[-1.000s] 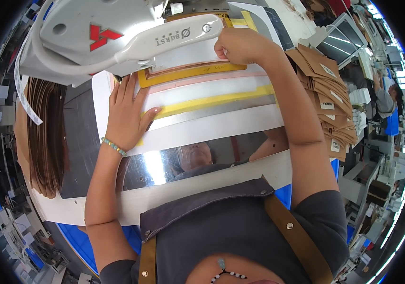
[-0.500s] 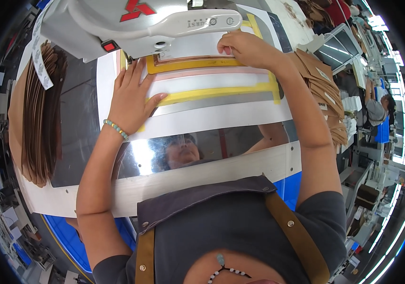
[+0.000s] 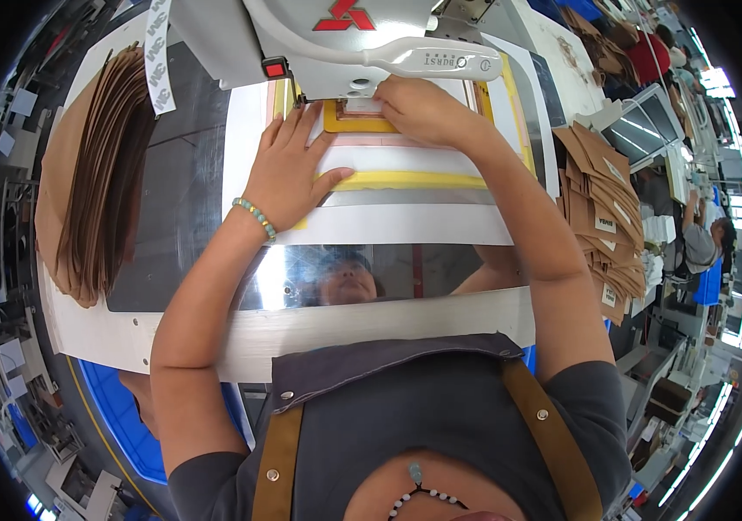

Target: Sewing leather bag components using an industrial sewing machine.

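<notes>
My left hand [image 3: 294, 170] lies with fingers spread on a white sheet [image 3: 433, 228] with yellow tape strips [image 3: 415, 181], its fingertips at the left end of a yellow frame [image 3: 346, 124] under the grey machine head [image 3: 302, 57]. My right hand [image 3: 416, 110] bends over that frame, fingers curled at its inner part; what they hold, if anything, is hidden.
Brown paper stacks stand left [image 3: 89, 191] and right [image 3: 601, 234]. A shiny metal plate [image 3: 407, 271] crosses the front of the worktable [image 3: 397, 323]. A tilted screen [image 3: 640, 130] and a co-worker [image 3: 701, 243] are at the right; blue bins [image 3: 119, 421] sit below.
The yellow frame and both my hands have shifted left relative to the machine head, the right hand more so. The whole view has also shifted.
</notes>
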Available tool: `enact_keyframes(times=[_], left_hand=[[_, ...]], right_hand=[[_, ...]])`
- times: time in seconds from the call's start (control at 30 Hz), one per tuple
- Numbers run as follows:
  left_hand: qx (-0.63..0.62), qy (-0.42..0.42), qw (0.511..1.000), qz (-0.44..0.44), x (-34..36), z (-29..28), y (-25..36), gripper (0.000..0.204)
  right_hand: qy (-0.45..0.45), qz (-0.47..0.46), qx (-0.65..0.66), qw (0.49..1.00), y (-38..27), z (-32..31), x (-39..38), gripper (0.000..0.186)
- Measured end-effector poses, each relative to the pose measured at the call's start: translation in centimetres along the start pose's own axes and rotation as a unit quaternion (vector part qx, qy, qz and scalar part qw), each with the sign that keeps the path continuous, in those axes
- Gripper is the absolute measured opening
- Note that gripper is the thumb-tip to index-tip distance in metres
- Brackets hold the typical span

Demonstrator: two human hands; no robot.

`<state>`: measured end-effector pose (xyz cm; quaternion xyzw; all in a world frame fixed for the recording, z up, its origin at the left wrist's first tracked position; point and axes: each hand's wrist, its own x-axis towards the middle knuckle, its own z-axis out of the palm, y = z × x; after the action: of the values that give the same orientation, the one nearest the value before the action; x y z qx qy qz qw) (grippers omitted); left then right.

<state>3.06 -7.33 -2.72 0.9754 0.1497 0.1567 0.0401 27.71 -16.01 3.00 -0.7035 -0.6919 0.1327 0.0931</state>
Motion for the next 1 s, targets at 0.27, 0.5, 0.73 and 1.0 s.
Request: enact_keyframes(times=[0.27, 0.5, 0.73, 1.0], left_hand=[[-0.031, -0.018, 0.999, -0.030, -0.8, -0.9, -0.9, 0.067], [0.076, -0.009, 0.995, -0.062, -2.5, -7.9, -7.0, 0.057], [0.280, 0.145, 0.902, -0.295, -7.7, -16.5, -23.0, 0.030], [-0.138, 0.267, 0.838, -0.456, -11.1, -15.9, -29.4, 0.034]], right_hand=[[0.218, -0.068, 0.007, 0.973, 0.4, -0.1, -3.9, 0.030], [0.296, -0.008, 0.022, 0.955, 2.9, 2.2, -9.3, 0.023], [0.296, 0.011, 0.103, 0.950, 1.6, 1.0, -8.8, 0.022], [0.313, -0.003, 0.093, 0.945, 2.7, 1.0, -8.9, 0.020]])
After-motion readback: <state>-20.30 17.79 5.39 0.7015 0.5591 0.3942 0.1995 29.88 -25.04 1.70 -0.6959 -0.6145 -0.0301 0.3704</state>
